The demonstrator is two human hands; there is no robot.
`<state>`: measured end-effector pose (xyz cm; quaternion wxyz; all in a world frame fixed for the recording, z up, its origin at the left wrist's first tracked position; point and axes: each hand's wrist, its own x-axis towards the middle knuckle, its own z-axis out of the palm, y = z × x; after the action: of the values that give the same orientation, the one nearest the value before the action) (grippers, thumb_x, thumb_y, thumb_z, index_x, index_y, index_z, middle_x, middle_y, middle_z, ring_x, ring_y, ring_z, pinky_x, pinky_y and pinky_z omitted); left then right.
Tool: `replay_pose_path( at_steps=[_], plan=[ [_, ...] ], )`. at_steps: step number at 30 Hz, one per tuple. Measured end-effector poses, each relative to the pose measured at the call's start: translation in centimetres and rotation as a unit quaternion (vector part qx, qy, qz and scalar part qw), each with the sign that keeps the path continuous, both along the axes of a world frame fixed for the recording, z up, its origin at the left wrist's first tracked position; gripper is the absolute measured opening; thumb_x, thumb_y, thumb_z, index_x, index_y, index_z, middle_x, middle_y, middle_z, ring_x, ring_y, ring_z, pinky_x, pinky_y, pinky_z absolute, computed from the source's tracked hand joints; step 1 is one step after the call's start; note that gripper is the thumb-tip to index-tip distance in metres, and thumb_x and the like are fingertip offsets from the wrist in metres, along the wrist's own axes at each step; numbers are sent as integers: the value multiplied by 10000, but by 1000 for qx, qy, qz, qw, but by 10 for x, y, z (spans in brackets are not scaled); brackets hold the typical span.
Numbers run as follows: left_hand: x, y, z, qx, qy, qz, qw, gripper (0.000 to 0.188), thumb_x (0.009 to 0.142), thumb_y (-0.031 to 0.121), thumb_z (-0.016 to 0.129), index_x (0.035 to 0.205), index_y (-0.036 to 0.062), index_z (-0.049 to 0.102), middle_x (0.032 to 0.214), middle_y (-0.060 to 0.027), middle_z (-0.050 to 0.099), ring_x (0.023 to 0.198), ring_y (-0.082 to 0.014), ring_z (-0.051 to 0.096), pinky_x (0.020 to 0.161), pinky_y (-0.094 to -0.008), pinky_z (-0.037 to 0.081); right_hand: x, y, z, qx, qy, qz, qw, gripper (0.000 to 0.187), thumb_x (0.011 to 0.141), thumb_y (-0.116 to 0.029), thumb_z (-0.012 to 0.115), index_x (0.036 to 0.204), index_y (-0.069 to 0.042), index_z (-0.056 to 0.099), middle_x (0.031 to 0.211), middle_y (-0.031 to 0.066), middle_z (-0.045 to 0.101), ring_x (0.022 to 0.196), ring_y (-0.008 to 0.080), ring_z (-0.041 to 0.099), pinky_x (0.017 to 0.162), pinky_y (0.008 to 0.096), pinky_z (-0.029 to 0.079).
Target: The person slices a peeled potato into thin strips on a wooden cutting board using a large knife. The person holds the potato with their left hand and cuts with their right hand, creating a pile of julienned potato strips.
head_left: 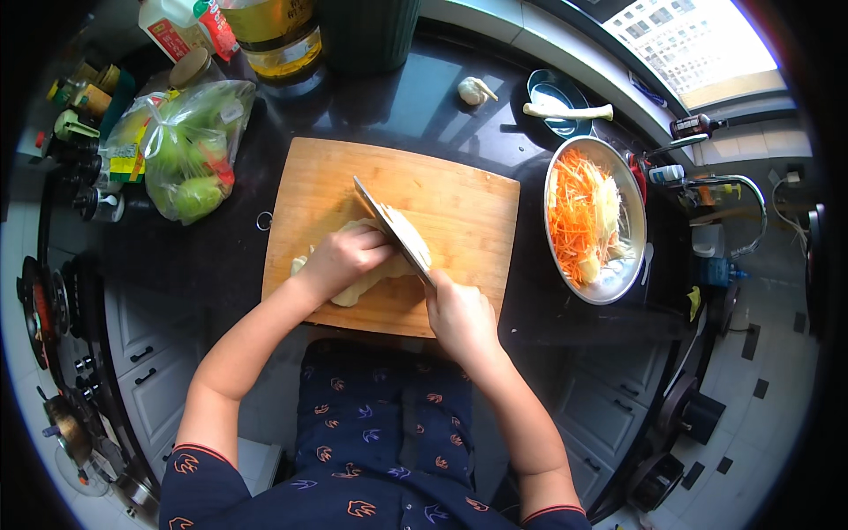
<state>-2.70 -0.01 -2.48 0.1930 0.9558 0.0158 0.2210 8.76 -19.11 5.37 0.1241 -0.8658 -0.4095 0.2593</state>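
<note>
A wooden cutting board (473,203) lies on the dark counter in front of me. My left hand (343,263) rests on a pale, sliced vegetable (364,288), its fingers curled and closed against it beside the blade. My right hand (464,320) is wrapped around the handle of a broad kitchen knife (389,228). The blade slants away to the upper left, its edge down at the vegetable. Thin pale strips (413,237) lie to the right of the blade. The vegetable's exact kind is unclear, and my left hand covers part of it.
Right of the board stands a metal bowl (625,272) of orange and pale shreds (579,208). Behind are a garlic bulb (475,91) and a blue dish (552,87) with a pale stick-shaped thing (570,113) across it. A plastic bag of green produce (190,155) and an oil jug (274,44) stand far left.
</note>
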Motion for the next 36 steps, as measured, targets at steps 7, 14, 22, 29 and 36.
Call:
replay_pose_path(
  at_steps=[7,14,22,29,36],
  plan=[
    [-5,4,-3,-5,-5,-19,1000,161,812,85,703,966,113,739,977,-22,717,967,-209,701,761,-318,605,4,-10,7,44,-17,13,999,226,984,-182,602,1182,-98,673,655,224,664,615,434,674,605,540,552],
    [-6,2,-5,6,-3,-29,1000,172,809,82,705,975,93,746,989,-34,725,969,-214,705,774,-322,607,-3,-14,29,6,-8,10,1000,180,985,-175,598,1117,-78,671,671,227,659,649,438,671,619,523,549],
    [-1,3,3,7,-14,-25,1000,165,818,78,700,974,108,747,977,-20,723,982,-210,701,786,-324,606,-6,6,-3,37,-52,43,997,175,970,-120,567,1125,-71,632,661,234,664,605,440,676,601,544,559],
    [-6,6,1,14,-10,-39,999,134,814,95,707,940,113,750,970,-8,733,969,-203,715,788,-313,607,-1,-6,3,64,-14,15,998,237,982,-168,601,1195,-86,664,664,233,666,618,432,679,592,530,549],
    [-9,2,2,26,-11,-30,999,145,807,98,703,939,120,757,972,-4,741,891,-173,715,700,-300,597,-6,-14,26,26,-11,23,999,232,982,-157,595,1194,-85,655,647,225,660,600,425,676,585,535,545]
  ],
)
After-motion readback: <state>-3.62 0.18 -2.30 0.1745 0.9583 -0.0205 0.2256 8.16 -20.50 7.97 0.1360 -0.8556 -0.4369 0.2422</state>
